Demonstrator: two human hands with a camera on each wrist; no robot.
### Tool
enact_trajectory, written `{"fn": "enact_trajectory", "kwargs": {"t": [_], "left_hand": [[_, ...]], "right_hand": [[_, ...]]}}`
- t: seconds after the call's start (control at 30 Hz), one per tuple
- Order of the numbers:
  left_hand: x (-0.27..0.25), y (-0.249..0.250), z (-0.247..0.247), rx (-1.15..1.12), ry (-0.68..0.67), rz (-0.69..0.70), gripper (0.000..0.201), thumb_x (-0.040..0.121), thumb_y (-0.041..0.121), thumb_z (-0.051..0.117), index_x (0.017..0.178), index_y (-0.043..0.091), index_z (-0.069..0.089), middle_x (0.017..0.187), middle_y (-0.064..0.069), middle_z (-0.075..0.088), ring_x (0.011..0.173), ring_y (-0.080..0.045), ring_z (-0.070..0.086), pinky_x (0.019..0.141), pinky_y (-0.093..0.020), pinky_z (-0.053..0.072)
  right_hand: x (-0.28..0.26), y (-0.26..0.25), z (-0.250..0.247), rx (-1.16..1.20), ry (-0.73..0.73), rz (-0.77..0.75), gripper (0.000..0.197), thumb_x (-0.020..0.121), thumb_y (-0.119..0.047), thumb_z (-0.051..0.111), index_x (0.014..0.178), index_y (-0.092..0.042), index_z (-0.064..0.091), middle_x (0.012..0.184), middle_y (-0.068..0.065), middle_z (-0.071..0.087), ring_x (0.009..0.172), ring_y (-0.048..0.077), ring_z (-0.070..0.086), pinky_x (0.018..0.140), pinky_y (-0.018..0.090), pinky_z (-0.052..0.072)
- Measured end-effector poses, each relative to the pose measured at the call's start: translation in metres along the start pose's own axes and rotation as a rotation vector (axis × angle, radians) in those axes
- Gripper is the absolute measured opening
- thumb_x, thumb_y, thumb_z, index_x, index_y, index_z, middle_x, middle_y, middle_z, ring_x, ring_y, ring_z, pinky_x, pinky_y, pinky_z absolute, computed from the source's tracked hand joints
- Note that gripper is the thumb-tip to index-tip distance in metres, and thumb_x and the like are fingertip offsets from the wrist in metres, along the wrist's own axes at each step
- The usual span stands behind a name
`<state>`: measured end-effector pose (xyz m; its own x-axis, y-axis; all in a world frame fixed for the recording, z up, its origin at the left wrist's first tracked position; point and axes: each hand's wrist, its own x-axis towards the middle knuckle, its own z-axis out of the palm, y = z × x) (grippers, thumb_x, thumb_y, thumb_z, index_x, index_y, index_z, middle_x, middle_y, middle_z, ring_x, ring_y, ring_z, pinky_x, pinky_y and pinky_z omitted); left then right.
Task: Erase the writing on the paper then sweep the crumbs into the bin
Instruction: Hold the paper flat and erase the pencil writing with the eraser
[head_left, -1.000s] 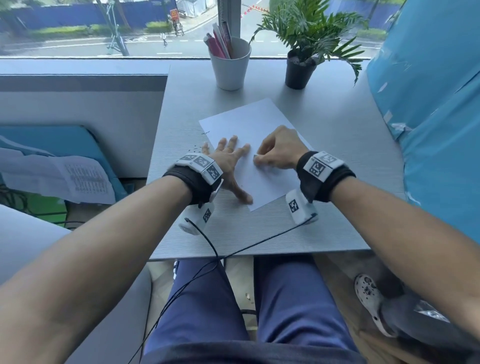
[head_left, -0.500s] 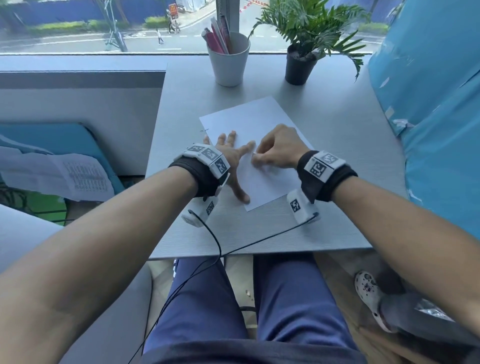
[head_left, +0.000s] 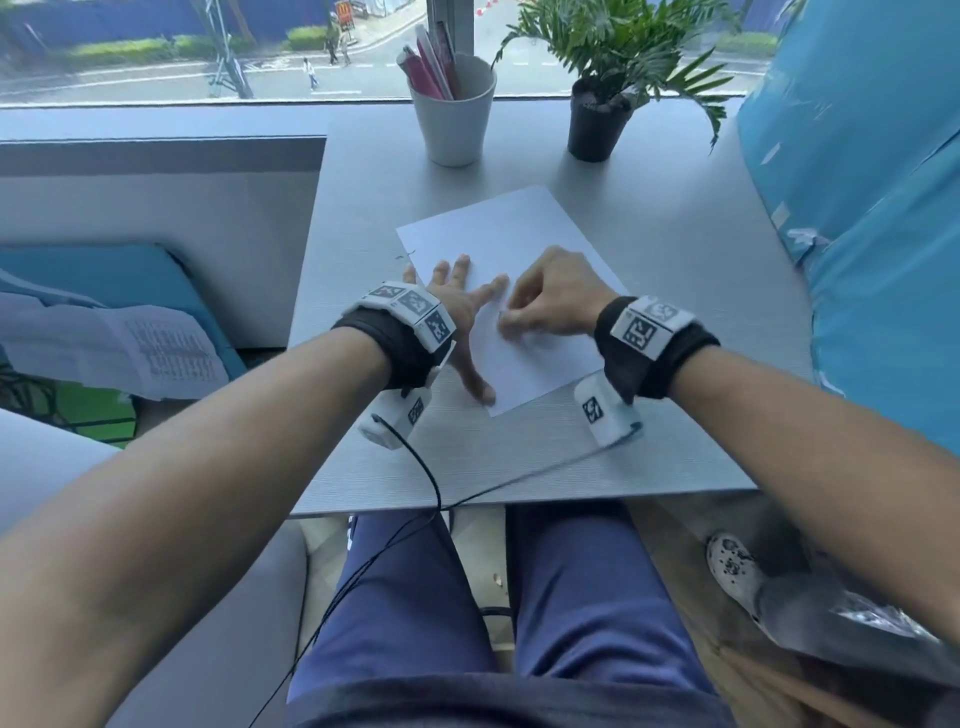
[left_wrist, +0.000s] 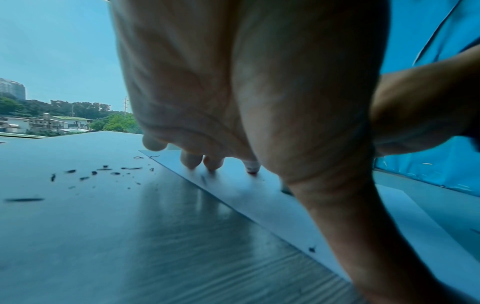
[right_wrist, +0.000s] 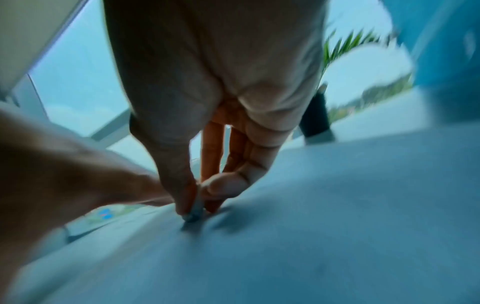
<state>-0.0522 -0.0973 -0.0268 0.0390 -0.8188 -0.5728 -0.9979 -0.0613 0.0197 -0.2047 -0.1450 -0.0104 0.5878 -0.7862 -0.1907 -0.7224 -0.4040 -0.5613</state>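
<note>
Head view: at the far left, a printed sheet (head_left: 130, 348) lies on a blue cushion (head_left: 145, 270) beside the grey wood-grain table (head_left: 519, 457). On the table's left part, just off the paper's left edge, dark eraser crumbs (left_wrist: 103, 172) are scattered; the left wrist view shows them as small curled shreds on the bare surface, with one more lying at the paper's near edge. The left hand (head_left: 457, 306) rests flat on the left side of the white sheet of paper (head_left: 509, 244), its fingers (head_left: 460, 267) straight and spread, the thumb reaching down toward the sheet's near corner, the little finger out over the table. The paper lies slantwise in the middle of the table. Just right of the left hand, close to its index finger, the right hand (head_left: 550, 296) is curled over the sheet. In the right wrist view its thumb and fingers (right_wrist: 221, 187) pinch a small grey eraser (right_wrist: 193, 211) whose tip presses on the paper; that picture is blurred. Behind the paper, near the window, stand a white cup (head_left: 453, 119) holding pens and, to its right, a green plant in a black pot (head_left: 595, 124). A blue plastic-wrapped surface (head_left: 872, 208) borders the table on the right. No bin is in view.
</note>
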Motion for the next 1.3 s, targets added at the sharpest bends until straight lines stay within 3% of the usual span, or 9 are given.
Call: {"fn": "enact_trajectory", "kwargs": {"t": [0.3, 0.43, 0.53, 0.67, 0.8, 0.93, 1.03, 1.17, 1.3], "left_hand": [[-0.001, 0.0, -0.002, 0.004, 0.008, -0.004, 0.163, 0.031, 0.077, 0.085, 0.151, 0.044, -0.02, 0.161, -0.012, -0.027, 0.149, -0.035, -0.019, 0.113, -0.067, -0.012], [0.0, 0.001, -0.001, 0.017, -0.005, -0.012, 0.164, 0.032, 0.077, 0.085, 0.151, 0.042, -0.023, 0.161, -0.012, -0.028, 0.149, -0.035, -0.02, 0.112, -0.067, -0.011], [0.0, 0.0, -0.001, 0.006, 0.008, -0.005, 0.163, 0.031, 0.077, 0.085, 0.151, 0.045, -0.021, 0.161, -0.011, -0.027, 0.149, -0.034, -0.019, 0.111, -0.067, -0.012], [0.0, -0.001, -0.001, 0.022, 0.004, -0.004, 0.165, 0.03, 0.08, 0.084, 0.15, 0.044, -0.024, 0.161, -0.011, -0.029, 0.149, -0.035, -0.021, 0.111, -0.066, -0.013], [0.0, 0.0, -0.001, 0.013, 0.011, -0.002, 0.164, 0.029, 0.079, 0.084, 0.15, 0.045, -0.021, 0.161, -0.01, -0.028, 0.149, -0.034, -0.02, 0.111, -0.066, -0.013], [0.0, 0.0, -0.001, 0.033, 0.01, -0.01, 0.164, 0.031, 0.079, 0.084, 0.15, 0.043, -0.023, 0.161, -0.011, -0.029, 0.15, -0.034, -0.019, 0.114, -0.068, -0.01], [-0.002, 0.001, -0.002, 0.021, 0.008, 0.001, 0.163, 0.032, 0.078, 0.084, 0.151, 0.044, -0.022, 0.161, -0.011, -0.028, 0.15, -0.034, -0.019, 0.113, -0.067, -0.011], [0.0, -0.001, -0.001, 0.034, 0.012, -0.007, 0.164, 0.032, 0.079, 0.084, 0.15, 0.044, -0.024, 0.161, -0.01, -0.029, 0.15, -0.033, -0.019, 0.113, -0.066, -0.011], [-0.002, 0.0, -0.003, 0.026, 0.004, 0.0, 0.162, 0.033, 0.078, 0.085, 0.151, 0.045, -0.021, 0.161, -0.01, -0.028, 0.15, -0.033, -0.019, 0.112, -0.066, -0.012]], "right_hand": [[0.004, 0.004, -0.003, -0.01, 0.065, 0.014, 0.012, 0.07, -0.026, 0.079, 0.077, -0.015, 0.079, 0.07, -0.005, 0.07, 0.056, -0.004, 0.054, 0.049, 0.0, 0.033], [-0.008, -0.003, 0.006, -0.066, -0.096, -0.067, 0.009, 0.073, -0.025, 0.08, 0.074, -0.017, 0.077, 0.065, -0.016, 0.062, 0.055, -0.009, 0.053, 0.052, 0.002, 0.037], [0.005, 0.01, -0.007, 0.011, 0.061, 0.047, 0.015, 0.07, -0.027, 0.079, 0.077, -0.014, 0.079, 0.071, -0.003, 0.072, 0.06, 0.0, 0.059, 0.059, 0.011, 0.043], [-0.008, 0.0, 0.006, -0.073, -0.104, -0.062, 0.009, 0.072, -0.025, 0.079, 0.075, -0.016, 0.078, 0.069, -0.008, 0.069, 0.057, -0.004, 0.057, 0.048, 0.002, 0.038], [0.003, 0.009, -0.007, 0.014, 0.042, 0.049, 0.014, 0.067, -0.027, 0.08, 0.076, -0.016, 0.079, 0.066, -0.006, 0.07, 0.056, -0.001, 0.058, 0.056, 0.011, 0.043], [-0.009, -0.002, 0.005, -0.086, -0.111, -0.081, 0.009, 0.071, -0.025, 0.079, 0.075, -0.017, 0.078, 0.071, -0.006, 0.071, 0.059, -0.001, 0.057, 0.054, 0.005, 0.04], [0.004, 0.009, -0.009, -0.011, 0.049, 0.031, 0.015, 0.068, -0.027, 0.08, 0.077, -0.015, 0.079, 0.074, -0.002, 0.074, 0.061, 0.002, 0.059, 0.055, 0.008, 0.041], [-0.011, -0.001, 0.005, -0.077, -0.117, -0.083, 0.009, 0.071, -0.025, 0.079, 0.075, -0.017, 0.077, 0.068, -0.009, 0.068, 0.053, -0.005, 0.055, 0.051, 0.002, 0.037], [0.001, 0.012, -0.008, 0.02, 0.041, 0.036, 0.013, 0.069, -0.027, 0.08, 0.077, -0.017, 0.079, 0.069, -0.004, 0.071, 0.053, -0.004, 0.058, 0.058, 0.012, 0.044]]}}
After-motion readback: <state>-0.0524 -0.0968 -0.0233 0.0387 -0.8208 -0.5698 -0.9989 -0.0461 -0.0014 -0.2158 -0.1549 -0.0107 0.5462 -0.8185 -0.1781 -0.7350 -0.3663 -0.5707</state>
